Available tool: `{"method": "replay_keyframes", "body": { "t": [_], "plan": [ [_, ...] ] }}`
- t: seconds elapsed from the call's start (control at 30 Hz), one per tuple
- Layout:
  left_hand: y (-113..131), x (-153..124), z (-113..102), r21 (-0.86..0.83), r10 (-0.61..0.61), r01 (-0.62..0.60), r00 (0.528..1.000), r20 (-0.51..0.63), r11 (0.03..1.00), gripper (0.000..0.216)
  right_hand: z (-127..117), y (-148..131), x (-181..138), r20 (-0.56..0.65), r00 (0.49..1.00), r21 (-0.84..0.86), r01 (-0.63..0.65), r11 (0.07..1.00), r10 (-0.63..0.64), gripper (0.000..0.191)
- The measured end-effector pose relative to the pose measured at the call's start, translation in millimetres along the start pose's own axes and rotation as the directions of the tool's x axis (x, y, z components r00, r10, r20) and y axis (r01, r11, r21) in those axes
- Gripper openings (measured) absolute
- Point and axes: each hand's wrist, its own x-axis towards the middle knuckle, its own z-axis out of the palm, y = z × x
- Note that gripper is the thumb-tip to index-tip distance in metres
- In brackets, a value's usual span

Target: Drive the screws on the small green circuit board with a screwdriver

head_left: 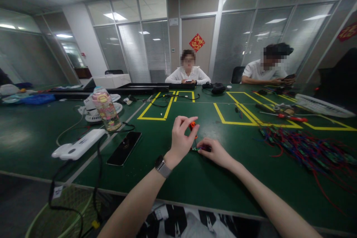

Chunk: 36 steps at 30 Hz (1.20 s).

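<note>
My left hand (181,137), with a watch on its wrist, is raised a little over the green table (195,178) and pinches a small orange tool (192,125) between thumb and fingers. Just to its right my right hand (213,151) lies on the table with fingers curled, pressing down a small green circuit board (196,149). The orange tool stands above the board's left end; whether its tip touches the board is not visible.
A heap of red-wired small boards (304,148) lies at the right. A black phone (124,148), a white power strip (79,144) and a drink bottle (106,108) stand at the left. Yellow tape boxes (156,109) mark the middle. Two people sit at the far side.
</note>
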Motion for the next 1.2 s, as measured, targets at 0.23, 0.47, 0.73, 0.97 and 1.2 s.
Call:
{"method": "replay_keyframes", "body": {
  "t": [0.23, 0.47, 0.73, 0.97, 1.2],
  "plan": [
    [2.0, 0.5, -0.6, -0.078, 0.022, -0.017, 0.998, 0.055, 0.997, 0.033, 0.4, 2.4, 0.6, 0.002, 1.0, 0.006, 0.006, 1.0, -0.006, 0.013],
    [1.2, 0.2, 0.0, -0.032, 0.014, -0.013, 0.999, 0.03, 0.999, 0.026, -0.5, 1.6, 0.2, 0.006, 1.0, 0.01, -0.001, 1.0, 0.001, 0.013],
    [-0.7, 0.1, 0.9, -0.017, 0.007, -0.007, 1.0, 0.009, 1.0, 0.023, -0.2, 1.5, 0.7, 0.007, 1.0, 0.012, -0.004, 1.0, 0.004, 0.013],
    [1.9, 0.5, -0.5, -0.066, 0.011, -0.005, 0.996, 0.084, 0.998, 0.034, -0.4, 0.1, 0.4, 0.002, 1.0, 0.0, 0.002, 1.0, -0.002, 0.013],
    [-0.1, -0.1, 0.0, 0.007, 0.001, -0.001, 1.0, 0.03, 1.0, 0.023, -0.6, -0.8, 0.1, -0.001, 1.0, -0.002, 0.0, 1.0, 0.0, 0.013]
  ]
}}
